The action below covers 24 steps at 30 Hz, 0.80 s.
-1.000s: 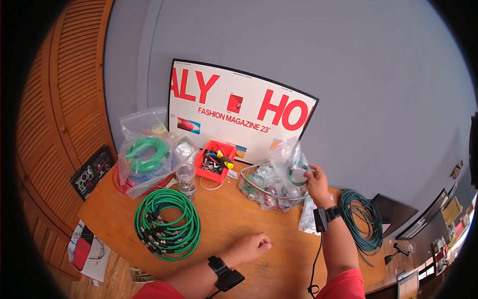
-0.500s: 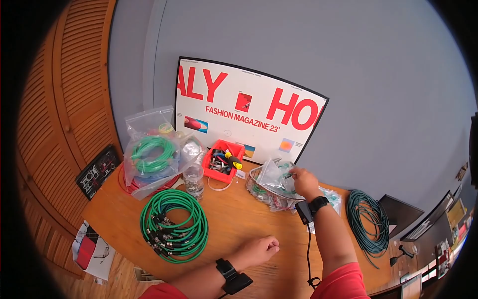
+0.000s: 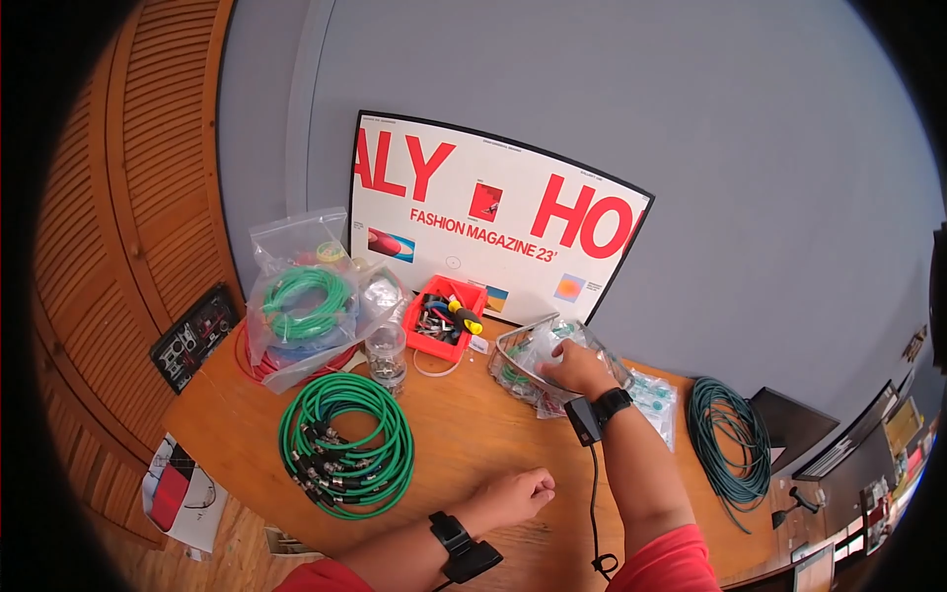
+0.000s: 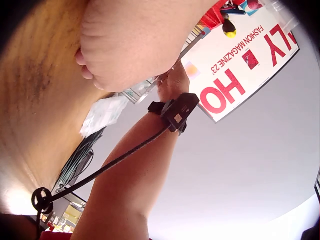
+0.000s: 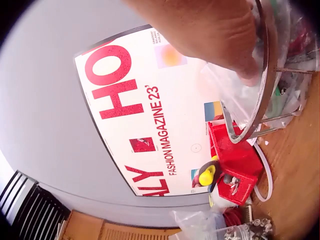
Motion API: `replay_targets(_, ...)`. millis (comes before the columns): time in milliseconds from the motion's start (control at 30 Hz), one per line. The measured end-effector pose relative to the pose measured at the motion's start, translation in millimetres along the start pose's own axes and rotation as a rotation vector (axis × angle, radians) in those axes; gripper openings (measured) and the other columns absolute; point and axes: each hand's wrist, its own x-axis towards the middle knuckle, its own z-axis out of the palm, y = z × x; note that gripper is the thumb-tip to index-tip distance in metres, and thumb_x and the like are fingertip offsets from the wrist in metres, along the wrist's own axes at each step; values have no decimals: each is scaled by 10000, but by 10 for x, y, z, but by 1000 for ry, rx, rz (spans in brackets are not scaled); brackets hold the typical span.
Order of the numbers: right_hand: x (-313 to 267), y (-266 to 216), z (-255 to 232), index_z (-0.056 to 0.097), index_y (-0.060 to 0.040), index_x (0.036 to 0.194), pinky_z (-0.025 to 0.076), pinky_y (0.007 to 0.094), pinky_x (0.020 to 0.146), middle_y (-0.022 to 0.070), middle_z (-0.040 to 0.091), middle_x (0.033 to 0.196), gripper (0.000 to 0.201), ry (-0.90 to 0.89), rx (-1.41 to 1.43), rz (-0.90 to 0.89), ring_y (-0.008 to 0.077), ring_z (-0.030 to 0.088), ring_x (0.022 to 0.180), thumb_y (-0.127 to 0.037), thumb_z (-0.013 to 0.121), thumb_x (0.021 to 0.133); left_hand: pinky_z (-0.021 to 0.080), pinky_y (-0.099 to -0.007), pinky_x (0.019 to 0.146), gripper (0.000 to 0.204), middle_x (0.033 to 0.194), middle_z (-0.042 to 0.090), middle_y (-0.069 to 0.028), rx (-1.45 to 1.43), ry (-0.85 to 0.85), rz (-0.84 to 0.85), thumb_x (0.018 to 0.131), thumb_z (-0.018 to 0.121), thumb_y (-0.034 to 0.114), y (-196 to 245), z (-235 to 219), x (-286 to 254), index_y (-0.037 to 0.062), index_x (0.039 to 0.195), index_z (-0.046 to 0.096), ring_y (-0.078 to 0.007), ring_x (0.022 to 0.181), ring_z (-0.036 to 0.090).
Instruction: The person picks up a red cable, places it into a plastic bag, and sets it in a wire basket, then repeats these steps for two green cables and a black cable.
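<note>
My right hand (image 3: 582, 370) is down at the wire basket (image 3: 505, 342), its fingers curled at a clear plastic bag (image 3: 541, 347) inside it. From the right wrist, the thumb overlaps clear plastic (image 5: 235, 92) just inside the basket rim (image 5: 267, 75); the other fingertips are hidden. Several clear bags with green and red things fill the basket. Near the front of the wooden table, my left hand (image 3: 518, 493) rests with loosely curled fingers and holds nothing. Its heel and a few fingertips show large in the left wrist view.
A coil of green cables (image 3: 345, 444) with metal connectors lies left of my left hand. Behind it stand a bag of green cable (image 3: 306, 301), a clear jar (image 3: 385, 360) and a red bin (image 3: 424, 345) of tools. Right of the basket are flat bags (image 3: 653, 400) and a dark cable coil (image 3: 725, 444).
My right hand has lowered a clear bag with a green loop into the basket, then shifted left over the bags there. The left hand stays on the table. The head view has turned slightly.
</note>
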Motion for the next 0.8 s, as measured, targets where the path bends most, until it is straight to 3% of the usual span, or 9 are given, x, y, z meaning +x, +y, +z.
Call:
replay_targets(67,72,10,41,719,-45,1073,523,437,909,202,717,1110,568,-166,-65,87,373,672,1072,-550,735,815,544,-396,804,284,981,727,-138,16,-11,-2,966,628,284,22,-26,-7,38,1109,638,-299,922,700)
replay_targets(167,40,-178,12,746,-16,1016,528,441,899,216,721,1087,581,-176,-250,119,375,682,1051,-557,732,804,543,-405,813,282,991,725,-146,14,-13,3,970,621,282,35,-22,-7,40,1113,637,-314,934,697)
replay_targets(267,71,-101,60,752,14,990,536,442,885,239,716,1075,591,-149,-245,59,386,690,1026,-542,740,789,540,-411,817,273,993,722,-152,11,0,5,972,615,276,-46,32,9,44,1114,634,-323,937,695)
replay_targets(367,177,-19,82,746,33,968,535,445,874,276,701,1038,545,-250,-249,10,415,682,1015,-483,712,798,535,-417,812,261,991,718,-155,15,5,5,974,609,270,-45,35,4,48,1110,628,-325,937,693)
replay_targets(567,50,-109,-98,752,-2,977,535,451,852,271,705,1007,463,-374,-206,-57,397,690,974,-437,680,837,531,-428,792,239,976,713,-159,19,-12,14,972,604,260,-8,3,-13,52,1089,619,-329,928,690)
replay_targets(667,-318,-237,-80,720,-69,892,543,484,769,203,711,824,282,167,-215,-71,362,708,838,-348,707,852,532,-430,783,237,965,713,-160,17,-3,25,964,610,257,-17,13,-15,50,1078,620,-332,922,692)
replay_targets(767,-832,-402,-88,706,-67,850,543,467,712,186,706,788,255,274,-42,-110,362,704,785,-322,710,859,533,-437,775,233,953,715,-159,32,13,45,956,612,254,-82,61,3,50,1066,626,-341,910,693)
replay_targets(800,-1027,-425,-96,704,-62,849,542,456,698,188,704,784,257,196,2,-105,361,702,769,-319,711,861,533,-441,770,230,947,717,-159,47,25,60,953,611,254,-96,70,9,51,1060,631,-347,900,693)
